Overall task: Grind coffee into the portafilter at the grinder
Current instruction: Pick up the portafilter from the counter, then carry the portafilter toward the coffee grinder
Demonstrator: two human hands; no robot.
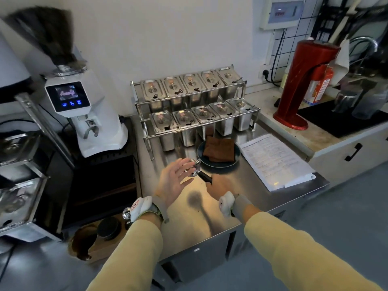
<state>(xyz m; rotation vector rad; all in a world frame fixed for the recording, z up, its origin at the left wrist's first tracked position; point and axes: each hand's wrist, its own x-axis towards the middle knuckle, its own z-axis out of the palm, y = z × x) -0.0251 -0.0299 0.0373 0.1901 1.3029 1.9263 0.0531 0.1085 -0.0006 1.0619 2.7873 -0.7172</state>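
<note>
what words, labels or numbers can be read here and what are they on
Grinder screen: pink script logo, too blurred to read.
Paper sheets: printed lines, too small to read.
Wrist tags: a red mark, unreadable.
Red and white carton: print blurred.
Wall panel: nothing legible.

I am standing at a steel counter (212,215) that is carrying a two-tier rack of lidded steel containers (195,108) along its far edge. Nearer to me, a dark plate (218,162) is sitting just in front of the rack, holding folded brown cloths (220,151). A laminated sheet of printed text (275,160) is lying flat to the right of the plate. On the lower dark surface (100,181) to the left, a white grinder (92,114) is standing.
</note>
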